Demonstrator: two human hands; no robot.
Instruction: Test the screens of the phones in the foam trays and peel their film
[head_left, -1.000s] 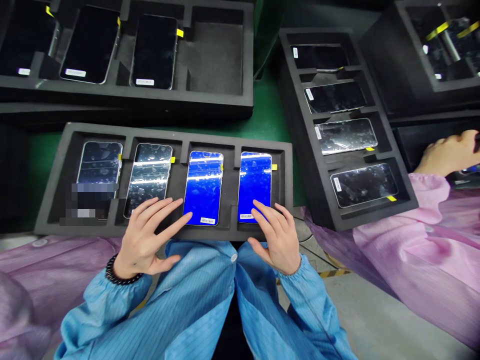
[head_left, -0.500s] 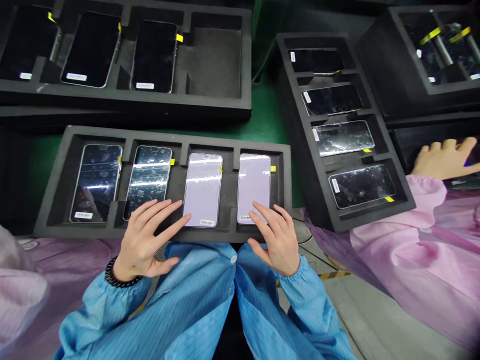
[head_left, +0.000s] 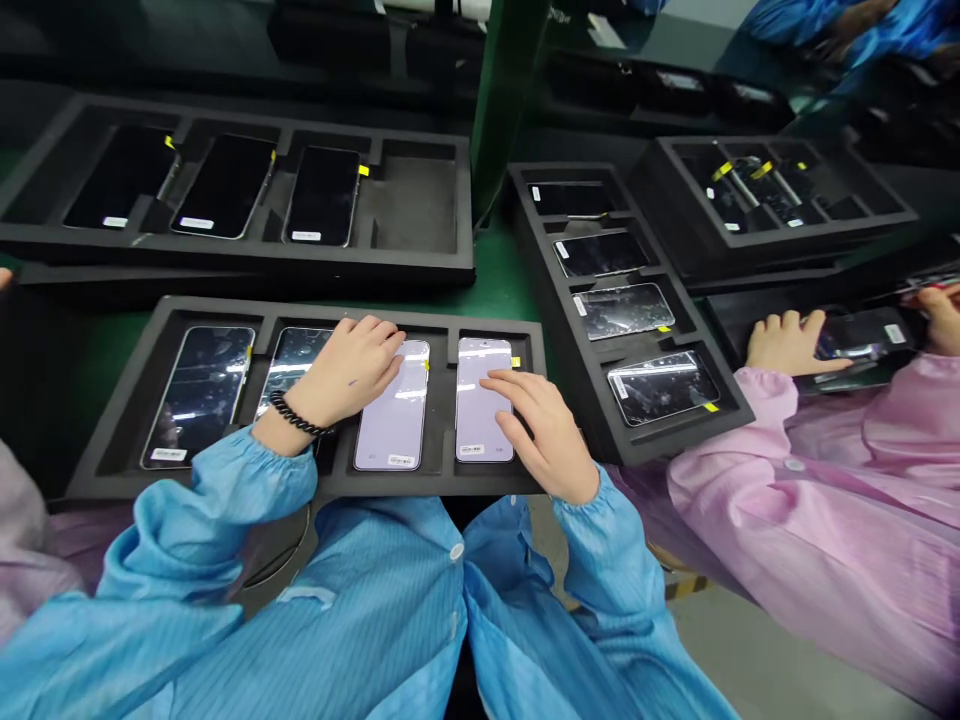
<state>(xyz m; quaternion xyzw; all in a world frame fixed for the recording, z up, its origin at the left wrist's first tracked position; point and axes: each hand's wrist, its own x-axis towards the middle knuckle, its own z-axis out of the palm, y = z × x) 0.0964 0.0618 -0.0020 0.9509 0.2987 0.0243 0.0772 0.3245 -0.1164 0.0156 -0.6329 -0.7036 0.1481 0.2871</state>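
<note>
A black foam tray (head_left: 112, 440) lies in front of me with a smartphone in each compartment. The two right-hand phones, the third phone (head_left: 397, 420) and the rightmost phone (head_left: 474, 410), have lit pale lilac screens. My left hand (head_left: 349, 370) reaches across the dark second phone (head_left: 296, 350), its fingers over the top left of the third phone; their tips are partly hidden. On the rightmost phone's screen my right hand (head_left: 544, 425) rests its outstretched fingers, grasping nothing. The leftmost phone (head_left: 201, 390) has a dark, smudged screen. Small yellow tabs and white labels mark the phones.
Behind stands another foam tray (head_left: 420, 255) with three dark phones. To the right, an angled tray (head_left: 592, 420) holds several phones; a further tray (head_left: 750, 235) sits behind it. A co-worker in pink has a hand (head_left: 791, 342) near a phone. A green post (head_left: 502, 110) rises at the back.
My left hand has moved up and right, from the tray's front edge to the third phone's top. My right hand's fingers have slid higher on the rightmost phone. The view has tilted up.
</note>
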